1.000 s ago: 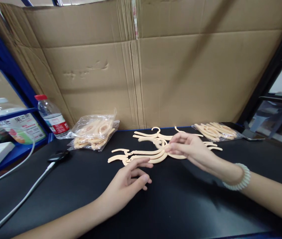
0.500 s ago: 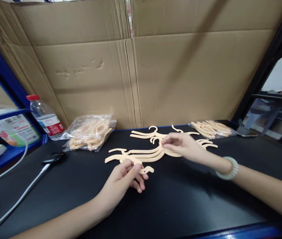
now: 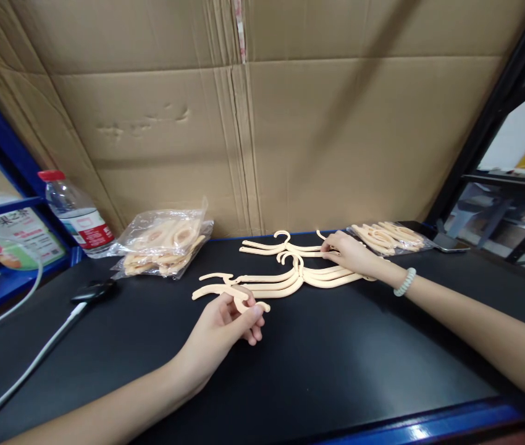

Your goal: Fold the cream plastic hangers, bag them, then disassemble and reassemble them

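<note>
My left hand (image 3: pixel 228 321) is closed on a cream plastic hanger hook (image 3: pixel 262 306), its curved end sticking out past the thumb. Beside those fingers lie loose hanger arms (image 3: pixel 211 289). In the middle of the table, several cream hangers (image 3: pixel 281 285) lie side by side with their hooks toward the back. My right hand (image 3: pixel 352 253) reaches over their right arms, fingers curled down at a loose hooked piece (image 3: pixel 320 235) whose lower part they hide. Whether the fingertips grip it is not plain.
A clear bag of cream parts (image 3: pixel 163 244) lies back left, next to a red-capped bottle (image 3: pixel 77 213). Another bag of hanger parts (image 3: pixel 390 238) is at the back right, near a phone (image 3: pixel 450 242). A white cable (image 3: pixel 35 364) crosses the left side. Cardboard (image 3: pixel 174 123) stands behind.
My right hand has moved back and to the right, from the middle of the hangers to the loose hooked piece. My left hand keeps its hook, now turned slightly.
</note>
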Demonstrator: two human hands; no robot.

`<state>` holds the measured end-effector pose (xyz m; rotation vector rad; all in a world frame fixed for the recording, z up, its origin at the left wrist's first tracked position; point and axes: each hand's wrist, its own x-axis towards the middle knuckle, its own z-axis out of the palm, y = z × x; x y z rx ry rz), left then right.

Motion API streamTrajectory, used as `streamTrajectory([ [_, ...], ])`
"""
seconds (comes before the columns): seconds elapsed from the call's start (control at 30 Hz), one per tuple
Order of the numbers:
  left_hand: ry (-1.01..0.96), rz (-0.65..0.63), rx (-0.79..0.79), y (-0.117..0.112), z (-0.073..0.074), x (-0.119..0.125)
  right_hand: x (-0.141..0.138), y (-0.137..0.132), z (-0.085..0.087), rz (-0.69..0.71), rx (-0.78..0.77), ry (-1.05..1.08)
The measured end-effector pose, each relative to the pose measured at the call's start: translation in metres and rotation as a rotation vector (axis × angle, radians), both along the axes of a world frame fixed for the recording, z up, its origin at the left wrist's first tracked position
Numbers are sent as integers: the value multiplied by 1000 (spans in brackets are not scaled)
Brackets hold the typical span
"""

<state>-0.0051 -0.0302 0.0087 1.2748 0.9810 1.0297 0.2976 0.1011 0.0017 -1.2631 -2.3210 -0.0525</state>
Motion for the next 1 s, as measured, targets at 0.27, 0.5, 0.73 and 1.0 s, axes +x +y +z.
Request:
streamTrajectory([
  [0.27,31,14,63,0,4,-4,6,-9,16,-42,83,74],
  [0.5,-65,76,42,4,7,-8,15,-28,37,-56,144,163],
  [0.73,-152,145,79,12,9,-13,21,-43,45,-3,25,286],
  [1.0,-255,119,58,19,5,-22,22,-56,55,137,-172,260],
])
